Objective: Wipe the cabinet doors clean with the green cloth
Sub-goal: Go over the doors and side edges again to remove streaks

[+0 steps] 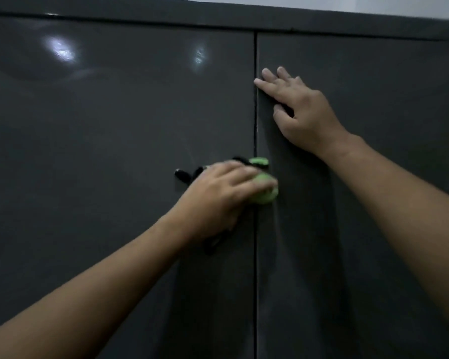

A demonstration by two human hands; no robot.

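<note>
Two dark grey cabinet doors fill the view, the left door [101,151] and the right door [386,99], split by a vertical seam. My left hand [218,200] grips the bunched green cloth [266,190] and presses it against the seam at mid height. Most of the cloth is hidden under my fingers; the hand is blurred. My right hand [298,110] lies flat with straight fingers on the right door, its fingertips reaching the seam, above the cloth.
A black handle [183,176] sticks out of the left door just left of my left hand. A dark top rail [218,14] runs above both doors, with a pale wall strip above it.
</note>
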